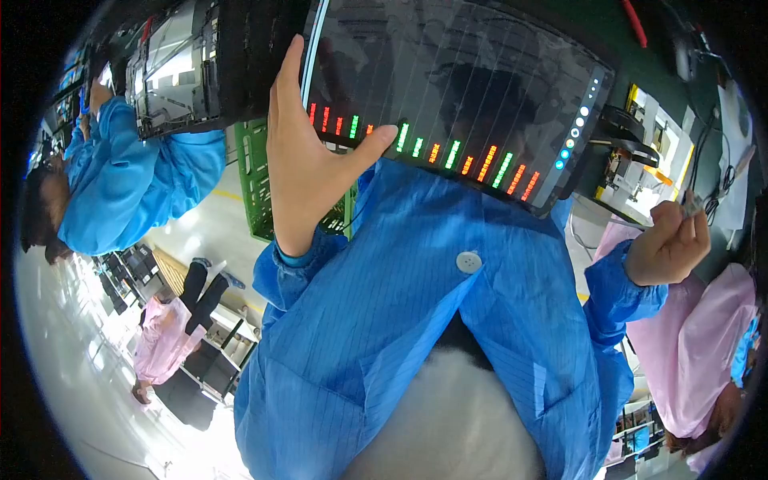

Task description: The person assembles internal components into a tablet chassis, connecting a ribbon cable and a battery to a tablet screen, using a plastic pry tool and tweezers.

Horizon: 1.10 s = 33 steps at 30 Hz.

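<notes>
A large dark tablet (pixel 472 88) with rows of red and green text fills the top middle, reflecting the room. My left hand (pixel 308 160) grips its left edge, with the fingers along the side and the thumb over the lower part of the screen. Off to the right, apart from the tablet, my right hand (pixel 670 242) is closed in a pinch. Between its fingertips is a small pale piece (pixel 692 206), too small for me to tell its kind. Both of my arms are in blue sleeves.
A dark green bench (pixel 592 28) holds a white and yellow fixture (pixel 640 172), black cables (pixel 708 172) and a red-handled tool (pixel 634 22). At left are a green crate (pixel 258 180) and a person in blue (pixel 136 180). People in pink are at lower left and right.
</notes>
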Each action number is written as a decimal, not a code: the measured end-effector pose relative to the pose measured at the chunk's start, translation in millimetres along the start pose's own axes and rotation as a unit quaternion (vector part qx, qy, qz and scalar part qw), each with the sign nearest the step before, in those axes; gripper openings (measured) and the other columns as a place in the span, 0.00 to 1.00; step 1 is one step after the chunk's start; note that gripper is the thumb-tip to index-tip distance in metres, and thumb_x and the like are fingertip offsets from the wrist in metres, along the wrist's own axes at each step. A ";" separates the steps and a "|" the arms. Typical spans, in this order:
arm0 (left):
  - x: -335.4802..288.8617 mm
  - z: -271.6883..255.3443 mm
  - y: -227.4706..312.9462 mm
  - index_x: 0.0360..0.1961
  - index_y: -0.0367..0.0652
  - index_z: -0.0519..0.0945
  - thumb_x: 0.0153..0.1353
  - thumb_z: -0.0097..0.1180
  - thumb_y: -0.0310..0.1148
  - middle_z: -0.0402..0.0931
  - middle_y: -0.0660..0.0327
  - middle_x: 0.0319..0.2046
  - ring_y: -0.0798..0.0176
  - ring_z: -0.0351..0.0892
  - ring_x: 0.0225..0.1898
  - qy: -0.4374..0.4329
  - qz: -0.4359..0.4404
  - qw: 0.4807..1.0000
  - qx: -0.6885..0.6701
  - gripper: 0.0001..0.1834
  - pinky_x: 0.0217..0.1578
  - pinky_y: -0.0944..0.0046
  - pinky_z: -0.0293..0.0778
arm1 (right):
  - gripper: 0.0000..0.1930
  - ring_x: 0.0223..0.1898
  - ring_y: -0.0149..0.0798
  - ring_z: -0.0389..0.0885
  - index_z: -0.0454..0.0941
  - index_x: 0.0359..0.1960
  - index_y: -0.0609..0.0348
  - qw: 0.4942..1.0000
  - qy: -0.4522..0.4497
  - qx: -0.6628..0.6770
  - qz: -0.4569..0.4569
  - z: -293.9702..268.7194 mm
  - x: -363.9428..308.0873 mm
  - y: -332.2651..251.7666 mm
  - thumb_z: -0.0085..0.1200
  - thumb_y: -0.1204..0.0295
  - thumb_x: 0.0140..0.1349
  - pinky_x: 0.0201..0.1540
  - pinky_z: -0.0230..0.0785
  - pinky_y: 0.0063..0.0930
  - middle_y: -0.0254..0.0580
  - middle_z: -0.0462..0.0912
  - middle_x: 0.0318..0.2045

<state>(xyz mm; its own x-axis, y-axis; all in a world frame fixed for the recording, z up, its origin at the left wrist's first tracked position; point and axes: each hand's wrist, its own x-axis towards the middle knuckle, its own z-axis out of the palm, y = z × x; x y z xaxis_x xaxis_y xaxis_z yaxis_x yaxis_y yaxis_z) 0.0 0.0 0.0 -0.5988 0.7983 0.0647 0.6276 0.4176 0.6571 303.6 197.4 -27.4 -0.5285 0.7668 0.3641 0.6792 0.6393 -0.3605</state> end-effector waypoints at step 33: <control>51.4 -2.5 -3.2 0.53 0.46 0.75 0.56 0.54 0.37 0.66 0.53 0.58 0.50 0.65 0.59 0.058 0.184 0.979 0.069 0.22 0.58 0.58 0.59 | 0.11 0.35 0.45 0.74 0.75 0.29 0.60 0.837 -0.273 0.341 -0.330 -14.3 23.4 -25.7 0.60 0.67 0.48 0.37 0.65 0.37 0.45 0.79 0.40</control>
<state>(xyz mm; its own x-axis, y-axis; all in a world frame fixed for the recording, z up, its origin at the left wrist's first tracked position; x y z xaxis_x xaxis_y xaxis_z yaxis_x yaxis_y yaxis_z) -34.0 38.6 3.1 -0.3676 0.8544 0.3673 0.8675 0.1727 0.4665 281.1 198.1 2.7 -0.9542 0.0264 0.2979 -0.2030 0.6741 -0.7101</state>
